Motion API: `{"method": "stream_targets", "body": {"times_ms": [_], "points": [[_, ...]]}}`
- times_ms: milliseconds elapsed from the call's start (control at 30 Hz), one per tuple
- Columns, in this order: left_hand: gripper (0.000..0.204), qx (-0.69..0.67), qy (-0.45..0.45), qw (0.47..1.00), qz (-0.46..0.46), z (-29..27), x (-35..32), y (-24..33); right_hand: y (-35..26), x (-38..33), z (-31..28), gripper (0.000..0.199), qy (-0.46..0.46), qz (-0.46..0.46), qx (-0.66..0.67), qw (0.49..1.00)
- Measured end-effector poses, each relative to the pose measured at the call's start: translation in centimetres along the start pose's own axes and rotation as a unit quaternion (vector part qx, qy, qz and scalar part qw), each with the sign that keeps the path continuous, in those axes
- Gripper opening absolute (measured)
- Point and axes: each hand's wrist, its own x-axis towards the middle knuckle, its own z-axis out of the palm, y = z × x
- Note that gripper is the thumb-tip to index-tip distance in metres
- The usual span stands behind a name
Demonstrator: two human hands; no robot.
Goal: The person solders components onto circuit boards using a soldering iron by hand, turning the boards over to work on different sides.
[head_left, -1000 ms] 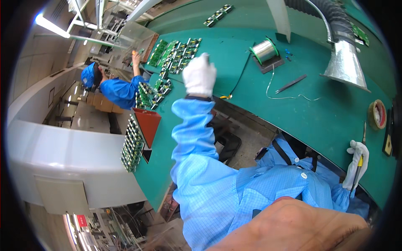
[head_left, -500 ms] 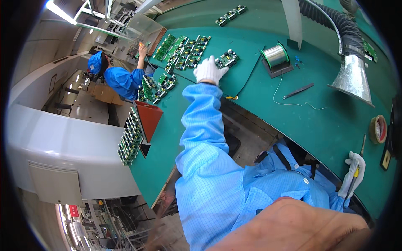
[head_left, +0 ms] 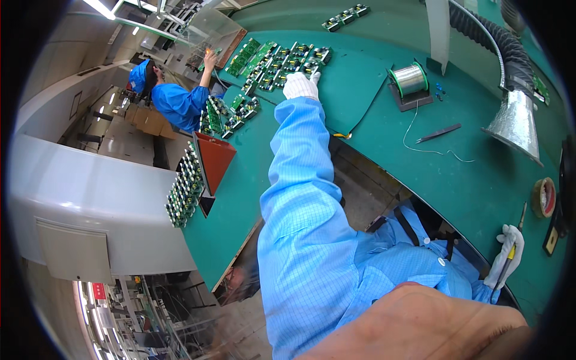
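My left hand (head_left: 301,86), in a white glove, reaches far forward over the green table with its fingers closed at the near edge of a green circuit board (head_left: 319,58). That board carries tall components and lies against the right end of a group of similar boards (head_left: 281,67). The glove hides part of the board's near edge. At the far right, my gloved right hand (head_left: 509,252) is wrapped round a soldering iron (head_left: 512,252) with a yellow grip, its tip pointing away from me.
On the right stand a solder wire spool (head_left: 411,80), tweezers (head_left: 438,132), a fume duct with a silver hood (head_left: 515,127) and a round container (head_left: 543,197). More boards (head_left: 227,115) lie left, near a red-brown slanted panel (head_left: 214,159). A co-worker in blue (head_left: 177,106) works beyond.
My left hand has brought the circuit board leftward and away from me, up against the group of boards. The whole view has shifted slightly. My right hand still holds the soldering iron.
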Motion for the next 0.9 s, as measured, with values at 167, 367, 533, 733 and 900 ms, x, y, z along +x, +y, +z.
{"method": "stream_targets", "body": {"times_ms": [167,367,533,733,900], "points": [[0.059,0.011,0.060,0.998,-0.012,0.8,0.4,0.4,-0.1,-0.2,0.2,0.029,0.008,-0.007,0.012,1.000],[0.055,0.014,0.081,0.973,0.214,0.2,-3.3,0.7,-0.3,-0.2,0.0,0.029,-0.007,0.023,-0.014,1.000],[0.066,-0.037,-0.008,0.989,0.142,1.7,-1.4,0.7,0.2,0.0,0.2,0.030,-0.005,0.008,-0.003,1.000],[0.059,0.094,-0.133,0.976,0.147,-2.6,-0.1,3.7,-0.7,-0.4,0.1,0.029,-0.025,-0.014,-0.041,0.999],[0.050,-0.070,-0.036,0.952,0.297,-11.4,-5.4,4.7,-2.8,-1.5,1.4,0.035,-0.041,-0.017,-0.015,0.999]]}}
